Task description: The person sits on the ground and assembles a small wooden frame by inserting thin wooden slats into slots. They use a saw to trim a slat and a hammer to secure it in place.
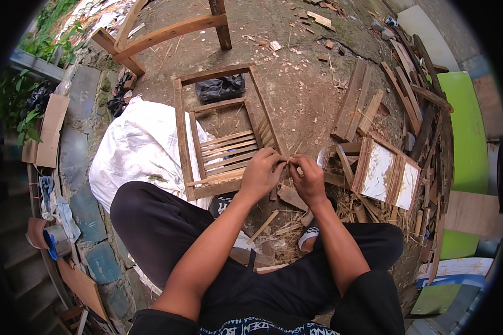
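My left hand point(263, 174) and my right hand point(309, 177) meet in front of me, thumbs and fingertips pinched close together. What they hold between them, if anything, is too small to make out. Just beyond and to the left stands a wooden frame point(181, 123), a rectangular outer border around a smaller inner one. Thin wooden slats point(229, 148) run across its lower part. My left hand overlaps the frame's near right corner, and I cannot tell whether it touches it.
White sacking point(129, 142) is bunched left of the frame, and a black plastic bag point(220, 87) lies behind it. Another wooden frame point(170, 34) stands farther off. Loose planks point(352, 100) and a white panel with wooden strips point(379, 170) lie right. A stone wall point(89, 209) borders the left.
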Tool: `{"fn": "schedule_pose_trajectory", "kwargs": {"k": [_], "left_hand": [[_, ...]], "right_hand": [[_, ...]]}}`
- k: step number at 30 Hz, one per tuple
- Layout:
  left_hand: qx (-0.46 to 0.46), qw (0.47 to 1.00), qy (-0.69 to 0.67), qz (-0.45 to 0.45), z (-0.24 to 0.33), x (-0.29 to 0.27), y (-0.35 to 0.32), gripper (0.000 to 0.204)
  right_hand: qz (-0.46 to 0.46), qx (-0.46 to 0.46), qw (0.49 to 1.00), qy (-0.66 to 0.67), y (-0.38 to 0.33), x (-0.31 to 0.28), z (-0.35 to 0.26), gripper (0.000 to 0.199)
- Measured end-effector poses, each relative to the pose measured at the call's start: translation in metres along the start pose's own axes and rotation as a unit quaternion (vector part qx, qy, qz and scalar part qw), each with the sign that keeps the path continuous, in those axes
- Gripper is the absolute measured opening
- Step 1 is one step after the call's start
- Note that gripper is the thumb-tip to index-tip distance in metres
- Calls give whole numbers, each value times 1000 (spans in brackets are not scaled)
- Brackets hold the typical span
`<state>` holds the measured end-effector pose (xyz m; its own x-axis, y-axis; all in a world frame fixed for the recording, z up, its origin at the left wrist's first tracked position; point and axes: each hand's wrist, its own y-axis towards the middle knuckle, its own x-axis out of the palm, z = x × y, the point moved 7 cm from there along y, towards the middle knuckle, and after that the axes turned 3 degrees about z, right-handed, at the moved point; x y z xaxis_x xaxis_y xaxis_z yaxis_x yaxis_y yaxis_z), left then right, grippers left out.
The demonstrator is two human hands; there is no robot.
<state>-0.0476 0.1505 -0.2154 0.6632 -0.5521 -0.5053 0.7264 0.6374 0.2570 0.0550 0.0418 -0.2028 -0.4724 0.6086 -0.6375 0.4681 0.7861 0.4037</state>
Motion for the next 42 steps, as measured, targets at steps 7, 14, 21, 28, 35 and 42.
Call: {"fn": "schedule_pose_trajectory", "kwargs": {"k": [7, 14, 21, 28, 35, 42], "left_hand": [[4, 1000, 2, 3, 2, -1, 0, 12], [-15, 1000, 15, -6, 3, 2, -2, 14], [-38, 999, 29, 9, 3, 3, -2, 13], [-64, 996, 51, 27, 2, 4, -3, 11], [-58, 996, 67, 10, 10, 3, -1, 13], [-39, 998, 52, 16, 9, 5, -3, 13]], "right_hand": [[2, -4, 1000, -11, 0, 0, -2, 20], [7, -33, 999, -30, -4, 1, -7, 22], [17, -55, 998, -40, -8, -1, -10, 26], [37, -55, 997, -29, -12, -5, -12, 27], [126, 145, 981, 21, -25, -10, 27, 16], [-17, 368, 929, -44, -117, 82, 131, 23]]}}
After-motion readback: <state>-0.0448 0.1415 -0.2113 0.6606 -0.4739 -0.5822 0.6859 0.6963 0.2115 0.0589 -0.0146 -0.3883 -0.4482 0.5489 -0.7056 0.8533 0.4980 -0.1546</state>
